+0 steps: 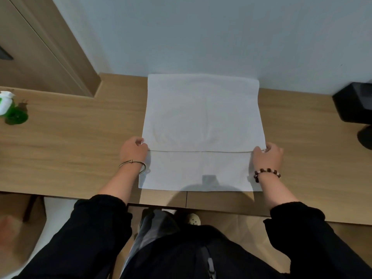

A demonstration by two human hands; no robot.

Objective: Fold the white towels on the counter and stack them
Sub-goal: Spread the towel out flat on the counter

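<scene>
white, soft square towel [203, 117] lies on the wood-grain desk [80, 137]; left hand [133, 151] and right hand [267, 156] each pinch its folded upper layer's edge.

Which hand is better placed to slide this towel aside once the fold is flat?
The left hand, probably. Both hands pinch the towel at its folded edge, but the counter stretches wide on the left up to the green bottle, while a black object stands nearer the right hand.
</scene>
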